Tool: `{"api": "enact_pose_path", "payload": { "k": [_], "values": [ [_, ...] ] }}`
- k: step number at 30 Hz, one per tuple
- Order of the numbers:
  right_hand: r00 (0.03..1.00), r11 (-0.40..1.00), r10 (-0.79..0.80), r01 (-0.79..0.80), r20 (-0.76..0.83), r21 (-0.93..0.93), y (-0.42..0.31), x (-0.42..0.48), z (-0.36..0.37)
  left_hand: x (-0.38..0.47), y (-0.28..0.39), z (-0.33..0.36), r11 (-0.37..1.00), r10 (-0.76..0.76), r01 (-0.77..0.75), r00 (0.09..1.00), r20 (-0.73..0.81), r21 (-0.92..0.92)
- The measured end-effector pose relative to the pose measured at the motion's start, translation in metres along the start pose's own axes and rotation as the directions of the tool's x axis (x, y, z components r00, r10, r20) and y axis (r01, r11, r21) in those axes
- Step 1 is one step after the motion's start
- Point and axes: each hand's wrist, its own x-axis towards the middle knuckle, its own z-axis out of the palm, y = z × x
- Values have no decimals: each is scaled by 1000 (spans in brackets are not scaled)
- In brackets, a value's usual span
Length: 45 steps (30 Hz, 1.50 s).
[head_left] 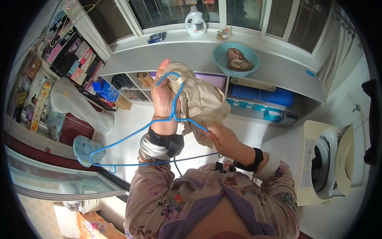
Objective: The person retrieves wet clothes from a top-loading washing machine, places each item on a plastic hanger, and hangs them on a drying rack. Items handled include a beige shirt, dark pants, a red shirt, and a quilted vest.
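My left hand (164, 95) is raised in front of me and touches a crumpled beige garment (203, 98), which drapes down beside it; some fingers are hidden by the cloth. A blue clothes hanger (125, 139) hangs before the left forearm, its hook lying across the palm and the cloth. My right hand (222, 139) grips the hanger's right shoulder at the lower edge of the garment. Whether the cloth is also pinched there cannot be told. A light-blue plastic basin (219, 64) stands on the grey counter and holds a bunched brownish garment (237, 59).
A grey shelf counter (179, 53) runs under the window. On the sill stands a white detergent bottle (195, 22). An open washing machine (301, 167) is at right. Stacked boxes (83, 62), a covered fan-like object (80, 104) and a glass door (65, 179) line the left.
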Motion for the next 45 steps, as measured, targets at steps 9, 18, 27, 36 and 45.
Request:
{"api": "enact_pose_path", "payload": {
  "k": [9, 18, 27, 36, 45],
  "values": [
    [973, 988, -99, 71, -208, -137, 30, 21, -6, 0, -1, 12, 924, -356, 374, 917, 177, -80],
    [963, 939, -39, -56, -266, -340, 41, 11, -42, 5, -6, 3, 879, -426, 392, 902, 75, 272],
    [950, 971, 37, -107, -310, -214, 55, 1, -39, 17, 4, 17, 797, -570, 460, 786, 237, 392],
    [784, 862, -164, -181, -599, -473, 44, 15, -57, 9, -1, -4, 640, -557, 170, 774, 300, 749],
    [814, 734, -274, -166, -512, -658, 24, 6, -132, 10, -22, -145, -308, -135, -420, 907, 398, 854]
  ]
}}
